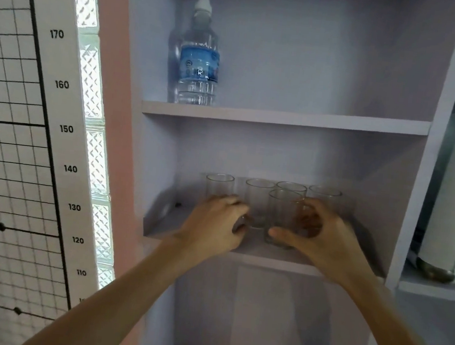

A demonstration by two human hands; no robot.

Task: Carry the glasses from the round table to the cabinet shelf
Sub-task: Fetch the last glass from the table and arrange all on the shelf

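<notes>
Both hands reach onto pale lilac cabinet shelf. Right hand grips clear front glass tumbler; left hand curls beside it, grasp unclear. Four clear glasses behind in row. Plastic water bottle on shelf above.

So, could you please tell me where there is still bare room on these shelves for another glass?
The upper shelf is bare right of the water bottle. On the lower shelf, the front left corner beside the left hand is free. The middle is crowded: a back row of glasses, a front glass in the right hand.
</notes>
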